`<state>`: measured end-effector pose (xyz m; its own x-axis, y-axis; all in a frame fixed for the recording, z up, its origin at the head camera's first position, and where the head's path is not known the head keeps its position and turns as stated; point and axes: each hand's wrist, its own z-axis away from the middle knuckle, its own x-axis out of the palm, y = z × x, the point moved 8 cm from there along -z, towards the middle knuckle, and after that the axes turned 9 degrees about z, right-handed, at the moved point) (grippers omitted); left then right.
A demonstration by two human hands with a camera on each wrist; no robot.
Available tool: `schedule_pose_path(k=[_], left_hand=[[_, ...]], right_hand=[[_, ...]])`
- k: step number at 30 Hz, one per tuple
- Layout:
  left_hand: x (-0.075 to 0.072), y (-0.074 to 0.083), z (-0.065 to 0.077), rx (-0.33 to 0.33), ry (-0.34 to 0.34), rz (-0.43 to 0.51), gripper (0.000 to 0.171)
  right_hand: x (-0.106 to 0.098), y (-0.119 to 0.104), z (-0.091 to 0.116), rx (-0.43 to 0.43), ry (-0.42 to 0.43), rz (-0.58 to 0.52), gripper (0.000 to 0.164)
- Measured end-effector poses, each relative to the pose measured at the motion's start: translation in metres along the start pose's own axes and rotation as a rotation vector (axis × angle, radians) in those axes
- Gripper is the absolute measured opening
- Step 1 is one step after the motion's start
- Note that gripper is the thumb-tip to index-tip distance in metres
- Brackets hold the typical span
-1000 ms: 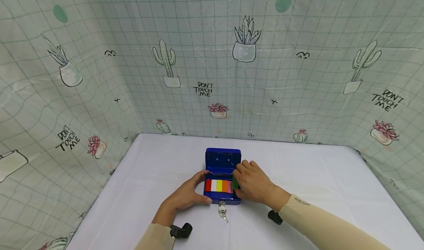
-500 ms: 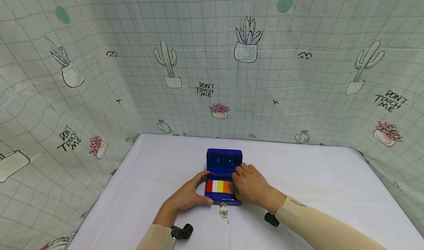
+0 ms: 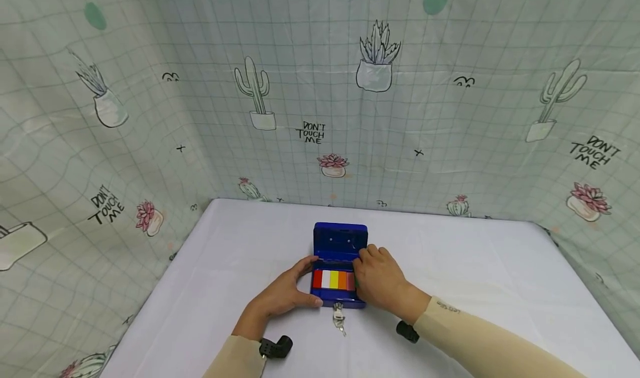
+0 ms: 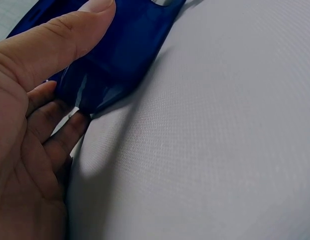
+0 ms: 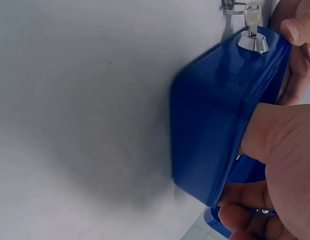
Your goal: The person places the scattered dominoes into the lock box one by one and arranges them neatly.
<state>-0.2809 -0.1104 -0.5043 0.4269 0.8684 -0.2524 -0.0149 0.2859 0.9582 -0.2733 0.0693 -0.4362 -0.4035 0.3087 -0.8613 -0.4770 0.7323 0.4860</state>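
Observation:
A blue cash box [image 3: 332, 297] stands on the table with its lid [image 3: 337, 236] raised. Inside, a row of coloured blocks runs from a red block [image 3: 317, 279] through a white block [image 3: 325, 279], a yellow block [image 3: 334, 279] and an orange block [image 3: 342, 280] to a pinkish block [image 3: 350, 281]. My left hand [image 3: 280, 297] grips the box's left side, thumb at the front corner, fingers at the back. At the row's right end my right hand [image 3: 381, 278] holds a green block, mostly hidden by the hand. In the right wrist view, the right thumb [image 5: 260, 132] reaches inside over the wall.
Keys [image 3: 339, 321] hang from the lock [image 5: 252, 42] on the box's front. White cloth [image 3: 450, 267] covers the table. Behind and at both sides hangs a patterned curtain [image 3: 300, 161].
My right hand has lowered the green block into the right end of the box, so less of it shows. The left hand keeps its grip on the box.

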Motion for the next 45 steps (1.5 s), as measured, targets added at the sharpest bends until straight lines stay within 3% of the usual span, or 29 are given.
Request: schedule_pose_path(k=[5,11,24,45], left_hand=[[0.0008,-0.0002,-0.0005,0.002,-0.005,-0.003,0.102],[-0.0006,0.0002,-0.0017,0.013,-0.001,-0.024,0.101],[0.0004,0.0017,-0.0011,0.015,-0.007,-0.011,0.098],[0.0007,0.0020,0.0005,0.014,-0.007,-0.004,0.098]], right_hand=[[0.0023,-0.0002,-0.0007,0.012,-0.044,-0.045,0.033],[-0.0001,0.0009,0.0005,0.005,0.028,-0.080,0.024],[0.0026,0.0014,0.0029,0.014,0.063,-0.083,0.025],[0.0043,0.0021,0.0024,0.051,0.020,-0.103,0.024]])
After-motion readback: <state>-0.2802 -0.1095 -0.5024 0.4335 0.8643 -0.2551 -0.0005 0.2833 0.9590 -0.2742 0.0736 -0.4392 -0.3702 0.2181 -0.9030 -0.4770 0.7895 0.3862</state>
